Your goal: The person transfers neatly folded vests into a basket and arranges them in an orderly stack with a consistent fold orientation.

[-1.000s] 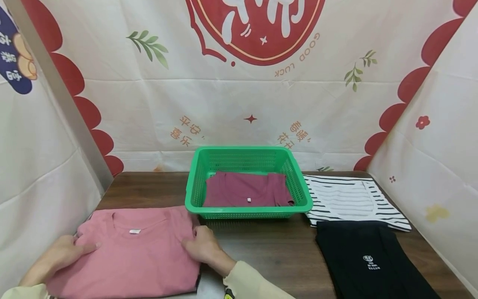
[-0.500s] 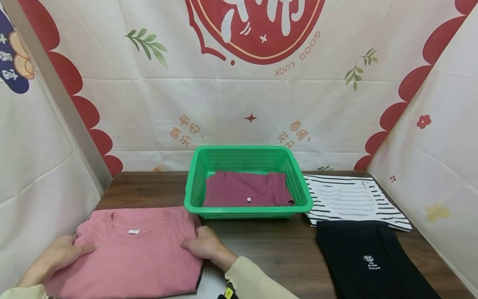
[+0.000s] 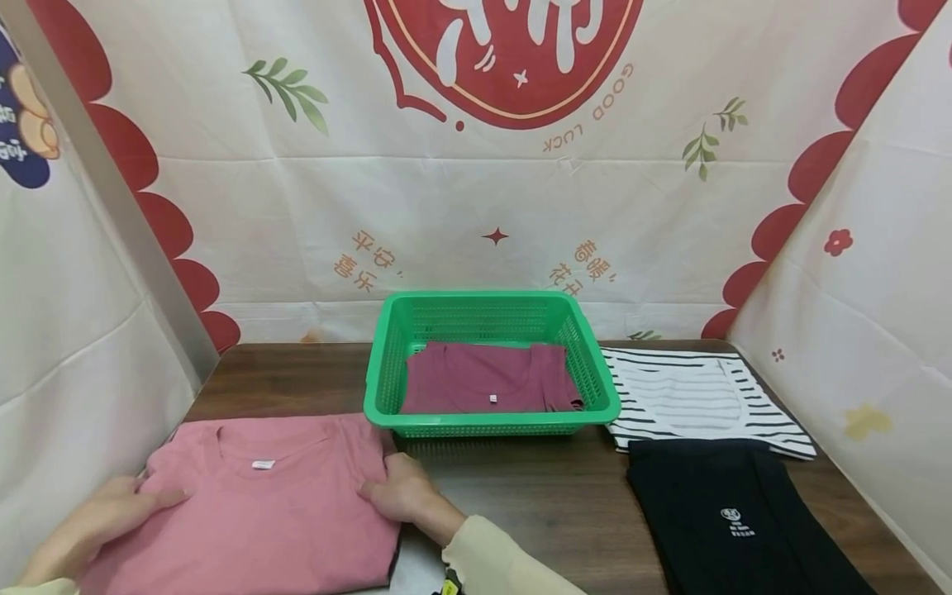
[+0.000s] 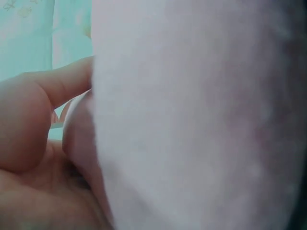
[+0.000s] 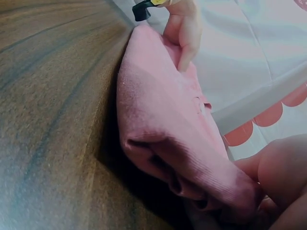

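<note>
A folded pink T-shirt (image 3: 283, 504) lies at the front left of the table, its collar and white label facing up. My left hand (image 3: 100, 521) grips its left edge, thumb on top and fingers tucked beneath. At the opposite edge my right hand (image 3: 407, 489) pinches the cloth the same way. In the right wrist view, the shirt (image 5: 158, 105) shows its thick folded side, with the right hand (image 5: 283, 177) at the near end. Blurred pale cloth fills most of the left wrist view, beside the left hand (image 4: 29, 129).
A green plastic basket (image 3: 491, 426) holding a folded maroon T-shirt (image 3: 483, 380) stands at the back middle. To its right lie a striped white shirt (image 3: 692, 392) and a folded black shirt (image 3: 706, 504). Fabric walls enclose the wooden table (image 3: 535, 496). Something dark peeks out under the pink shirt.
The head view has shifted slightly, so everything sits a little further left. Both hands keep their hold on the pink T-shirt, which stays in place.
</note>
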Demonstrator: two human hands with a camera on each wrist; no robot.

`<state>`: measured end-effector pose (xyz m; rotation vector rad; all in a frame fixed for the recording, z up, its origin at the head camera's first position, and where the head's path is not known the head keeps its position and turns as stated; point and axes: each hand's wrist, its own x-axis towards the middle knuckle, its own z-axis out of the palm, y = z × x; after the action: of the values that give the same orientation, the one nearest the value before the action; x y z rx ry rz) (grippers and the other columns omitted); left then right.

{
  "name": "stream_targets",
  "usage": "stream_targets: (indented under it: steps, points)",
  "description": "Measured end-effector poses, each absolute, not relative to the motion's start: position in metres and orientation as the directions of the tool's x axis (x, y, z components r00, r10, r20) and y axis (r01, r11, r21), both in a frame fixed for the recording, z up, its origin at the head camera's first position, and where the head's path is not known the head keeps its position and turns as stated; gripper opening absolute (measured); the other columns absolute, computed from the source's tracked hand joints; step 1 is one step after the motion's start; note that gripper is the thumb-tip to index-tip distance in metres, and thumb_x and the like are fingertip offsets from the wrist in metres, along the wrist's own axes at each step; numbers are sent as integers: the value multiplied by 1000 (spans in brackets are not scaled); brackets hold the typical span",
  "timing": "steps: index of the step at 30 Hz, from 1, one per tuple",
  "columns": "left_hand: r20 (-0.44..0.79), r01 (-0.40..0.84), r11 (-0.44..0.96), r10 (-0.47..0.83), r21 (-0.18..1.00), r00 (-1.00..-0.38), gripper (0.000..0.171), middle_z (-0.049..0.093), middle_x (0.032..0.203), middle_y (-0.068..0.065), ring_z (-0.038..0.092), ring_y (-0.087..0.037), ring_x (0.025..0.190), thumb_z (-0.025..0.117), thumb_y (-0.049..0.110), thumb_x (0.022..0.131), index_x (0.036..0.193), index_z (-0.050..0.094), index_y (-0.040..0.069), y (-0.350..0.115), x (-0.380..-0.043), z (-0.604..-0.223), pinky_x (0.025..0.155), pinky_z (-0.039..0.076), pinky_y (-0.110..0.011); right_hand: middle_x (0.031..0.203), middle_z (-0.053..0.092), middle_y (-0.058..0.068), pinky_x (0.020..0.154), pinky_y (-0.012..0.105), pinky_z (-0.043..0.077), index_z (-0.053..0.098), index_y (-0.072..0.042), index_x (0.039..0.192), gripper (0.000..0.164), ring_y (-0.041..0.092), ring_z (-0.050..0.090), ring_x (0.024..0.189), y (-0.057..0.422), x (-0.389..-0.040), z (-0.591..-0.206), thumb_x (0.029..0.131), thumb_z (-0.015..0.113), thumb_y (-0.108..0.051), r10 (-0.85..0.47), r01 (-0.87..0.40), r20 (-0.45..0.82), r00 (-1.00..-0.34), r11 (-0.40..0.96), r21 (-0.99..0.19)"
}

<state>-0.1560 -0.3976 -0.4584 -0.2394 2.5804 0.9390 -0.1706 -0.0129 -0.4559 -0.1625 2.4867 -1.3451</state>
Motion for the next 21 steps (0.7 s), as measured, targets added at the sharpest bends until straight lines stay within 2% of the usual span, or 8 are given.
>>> stream_targets:
  steps: [4,10,17,21]
  points:
    - [-426,-310,722,-24,618,-904,76,63,107,-18,59,-21,92,54,49,98,127,46,-21,-396,-154,-456,72,50,-30,77,63,3,62,34,51,67,2,97,25,14,59,71,-12,-170,-455,83,73,-18,-246,40,-209,-946,551,-833]
    - [-476,-372,666,-29,647,-879,70,64,101,-9,61,-18,89,51,48,100,123,49,-18,-393,-151,-450,72,52,-34,76,64,3,61,33,51,68,0,95,21,13,59,70,-13,-169,-455,83,72,-17,-253,0,-170,-952,556,-831]
    - [-452,-345,664,-11,664,-892,63,65,101,-7,60,-16,88,46,47,103,122,52,-13,-391,-149,-446,71,52,-32,79,67,6,61,35,51,66,-6,90,15,15,61,71,-15,-167,-456,83,71,-19,-252,-79,-99,-963,611,-788]
    - [-414,-304,717,-23,627,-910,69,64,107,-16,58,-19,92,44,48,103,127,49,-16,-390,-151,-448,70,50,-29,91,70,13,70,39,54,67,-1,101,25,22,67,83,-17,-165,-457,86,71,-21,-245,-93,-87,-966,637,-765]
